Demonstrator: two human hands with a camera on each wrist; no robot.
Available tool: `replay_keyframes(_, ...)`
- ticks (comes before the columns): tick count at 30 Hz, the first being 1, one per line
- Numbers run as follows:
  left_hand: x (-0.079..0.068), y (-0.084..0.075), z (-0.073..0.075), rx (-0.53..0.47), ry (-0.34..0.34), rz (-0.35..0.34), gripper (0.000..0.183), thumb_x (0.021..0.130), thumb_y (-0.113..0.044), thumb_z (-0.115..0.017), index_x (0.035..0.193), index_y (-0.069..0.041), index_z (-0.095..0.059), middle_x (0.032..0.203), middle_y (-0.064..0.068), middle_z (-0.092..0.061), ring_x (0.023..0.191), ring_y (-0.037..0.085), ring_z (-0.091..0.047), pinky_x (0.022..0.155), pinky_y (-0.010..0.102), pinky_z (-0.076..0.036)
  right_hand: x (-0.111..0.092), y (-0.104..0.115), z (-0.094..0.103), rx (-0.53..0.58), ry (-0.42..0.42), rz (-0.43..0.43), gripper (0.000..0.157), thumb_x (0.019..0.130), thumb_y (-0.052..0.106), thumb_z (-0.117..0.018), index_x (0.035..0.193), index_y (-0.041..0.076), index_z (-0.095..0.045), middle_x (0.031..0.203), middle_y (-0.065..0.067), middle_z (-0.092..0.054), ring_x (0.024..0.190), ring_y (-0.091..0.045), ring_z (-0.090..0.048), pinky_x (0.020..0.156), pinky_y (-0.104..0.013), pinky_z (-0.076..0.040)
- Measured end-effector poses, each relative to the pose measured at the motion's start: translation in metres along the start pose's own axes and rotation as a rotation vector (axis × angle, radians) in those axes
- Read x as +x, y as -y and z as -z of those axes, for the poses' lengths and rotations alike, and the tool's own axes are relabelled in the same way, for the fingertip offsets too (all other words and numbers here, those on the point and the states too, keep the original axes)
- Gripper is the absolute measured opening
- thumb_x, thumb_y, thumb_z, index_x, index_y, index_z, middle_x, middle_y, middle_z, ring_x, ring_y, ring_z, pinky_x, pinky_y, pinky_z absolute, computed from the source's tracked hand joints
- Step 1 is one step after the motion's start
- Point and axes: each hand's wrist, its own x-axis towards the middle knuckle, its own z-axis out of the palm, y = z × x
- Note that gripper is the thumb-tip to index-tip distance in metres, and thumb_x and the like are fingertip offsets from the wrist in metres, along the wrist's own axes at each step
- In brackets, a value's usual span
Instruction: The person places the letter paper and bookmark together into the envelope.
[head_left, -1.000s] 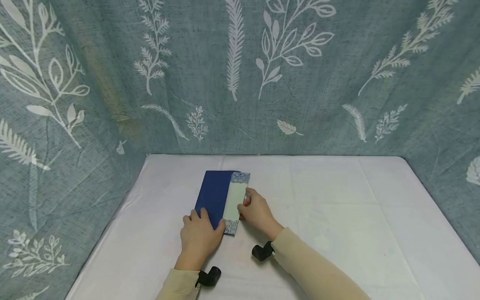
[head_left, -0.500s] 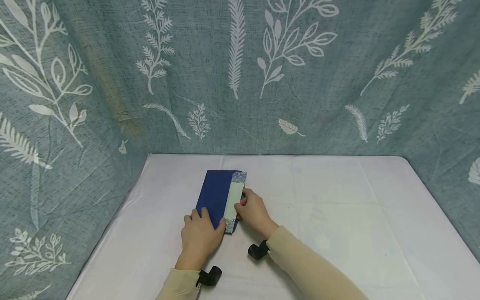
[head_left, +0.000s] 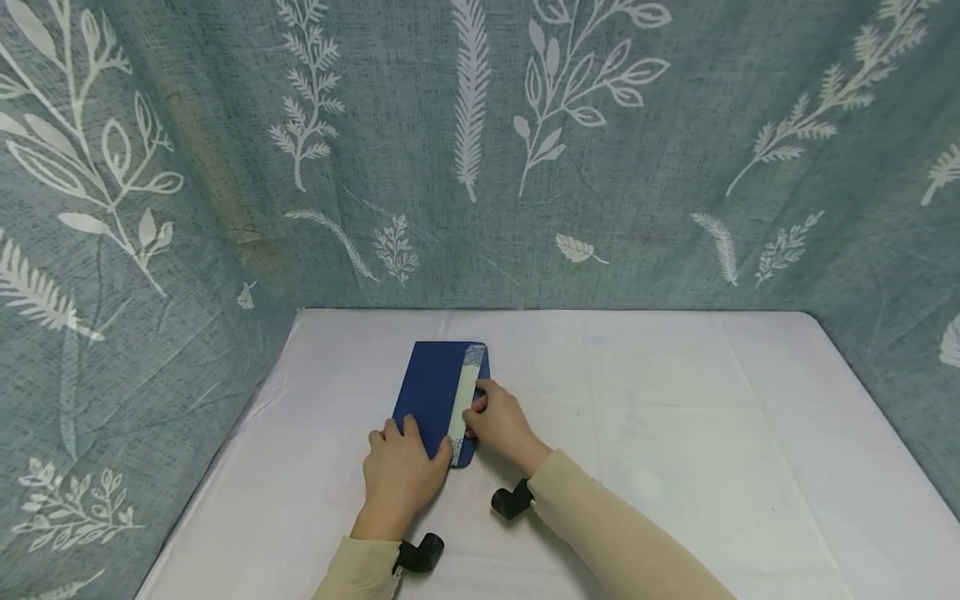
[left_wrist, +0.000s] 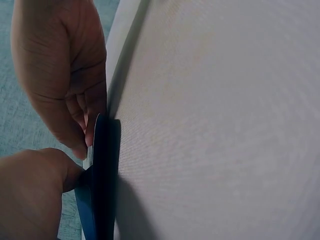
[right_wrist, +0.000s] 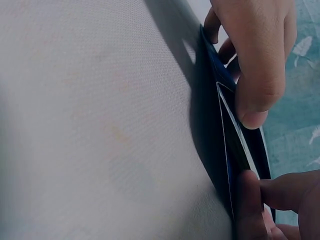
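Note:
A dark blue envelope (head_left: 431,375) lies on the white tabletop, its mouth facing right. A pale green card (head_left: 465,387) with blue lace bands at both ends is mostly inside it; a narrow strip shows. My left hand (head_left: 397,475) steadies the envelope's near end, fingers at its left side and thumb (right_wrist: 257,112) at the mouth. My right hand (head_left: 504,423) pinches the card's outer edge between thumb and fingers. In the right wrist view, the envelope's mouth gapes around the card. The card's inner part is hidden by the envelope.
White cloth (head_left: 675,433) covers the table. A blue-green curtain (head_left: 420,150) with white leaf prints hangs behind and at the sides. Small black cameras sit at the left wrist (head_left: 422,552) and right wrist (head_left: 512,502).
My right hand has moved left, sliding the card deeper into the envelope; the visible strip has narrowed and the envelope's rounded flap edge now shows. My left hand has stayed in place.

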Motion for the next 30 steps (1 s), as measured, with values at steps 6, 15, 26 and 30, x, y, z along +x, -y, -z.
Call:
replay_keyframes(6, 0.0022, -0.0022, -0.0028, 0.010, -0.009, 0.006, 0.077, 0.087, -0.052, -0.054, 0.129, 0.013, -0.050, 0.119, 0.035, -0.048, 0.105, 0.051, -0.048, 0.070, 0.058, -0.049, 0.0054, -0.0014, -0.0015, -0.019, 0.015, 0.016, 0.056, 0.088, 0.005, -0.063, 0.137, -0.011, -0.042, 0.085, -0.003, -0.059, 0.056, -0.009, -0.063, 0.058, -0.023, -0.051)
replay_keyframes(15, 0.0057, -0.0061, -0.0046, 0.016, 0.012, 0.014, 0.080, 0.088, -0.054, -0.054, 0.132, 0.013, -0.049, 0.122, 0.036, -0.047, 0.108, 0.052, -0.046, 0.072, 0.058, -0.050, 0.0106, -0.0015, 0.0004, -0.038, 0.034, 0.020, 0.051, 0.090, 0.006, -0.063, 0.136, -0.009, -0.045, 0.081, -0.001, -0.060, 0.056, -0.008, -0.062, 0.058, -0.023, -0.050)
replay_keyframes(26, 0.0055, -0.0057, -0.0016, 0.023, 0.006, 0.009, 0.079, 0.088, -0.055, -0.054, 0.130, 0.012, -0.050, 0.120, 0.036, -0.048, 0.106, 0.051, -0.047, 0.070, 0.057, -0.050, 0.0067, 0.0023, -0.0027, -0.118, 0.028, 0.084, 0.036, 0.091, 0.004, -0.058, 0.125, -0.009, -0.056, 0.075, 0.000, -0.058, 0.059, -0.007, -0.058, 0.055, -0.022, -0.046)
replay_keyframes(30, 0.0055, -0.0050, -0.0010, 0.028, 0.002, 0.006, 0.078, 0.088, -0.054, -0.054, 0.129, 0.012, -0.050, 0.118, 0.035, -0.048, 0.105, 0.051, -0.048, 0.068, 0.056, -0.050, 0.0062, 0.0009, -0.0047, -0.155, 0.027, 0.115, 0.029, 0.092, 0.005, -0.058, 0.119, -0.004, -0.063, 0.079, 0.001, -0.059, 0.064, -0.008, -0.052, 0.059, -0.023, -0.043)
